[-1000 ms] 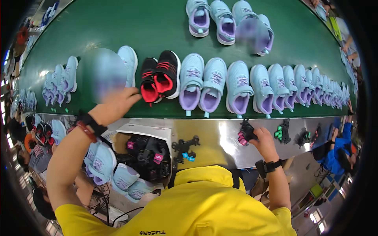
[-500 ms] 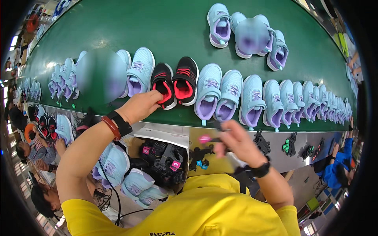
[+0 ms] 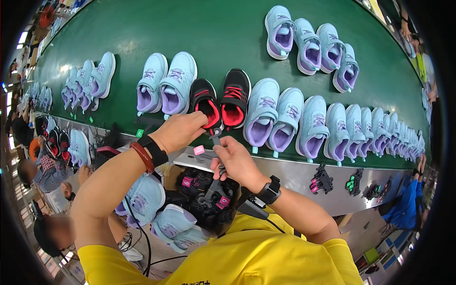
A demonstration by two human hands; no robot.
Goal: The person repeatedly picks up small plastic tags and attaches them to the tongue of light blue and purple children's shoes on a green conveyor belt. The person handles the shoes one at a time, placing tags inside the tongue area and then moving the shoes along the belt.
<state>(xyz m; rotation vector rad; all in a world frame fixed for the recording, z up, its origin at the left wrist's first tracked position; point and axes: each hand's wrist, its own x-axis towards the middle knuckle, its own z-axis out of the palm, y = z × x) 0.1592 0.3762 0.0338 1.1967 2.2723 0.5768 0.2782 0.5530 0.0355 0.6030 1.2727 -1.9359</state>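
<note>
**Wide behind, tight nearby**

Passable across green table (image 3: 213,40), between front shoe row (image 3: 314,127) and four rear blue shoes (image 3: 308,46); also between blue pair (image 3: 175,85) and leftmost shoes (image 3: 84,81). Blocked before the black-and-red shoes (image 3: 233,99) by left hand (image 3: 178,132) and right hand (image 3: 236,162), lower down by the carton (image 3: 186,160).

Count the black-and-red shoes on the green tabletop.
2: the left shoe at the left hand, the right shoe just beside it. No others there seem hidden.

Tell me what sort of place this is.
Most likely a shoe factory floor: rows of light-blue shoes and a black-and-red pair stand on a long green table, black hangers with coloured tags lie along a metal ledge, and a person in blue is further right.
</note>
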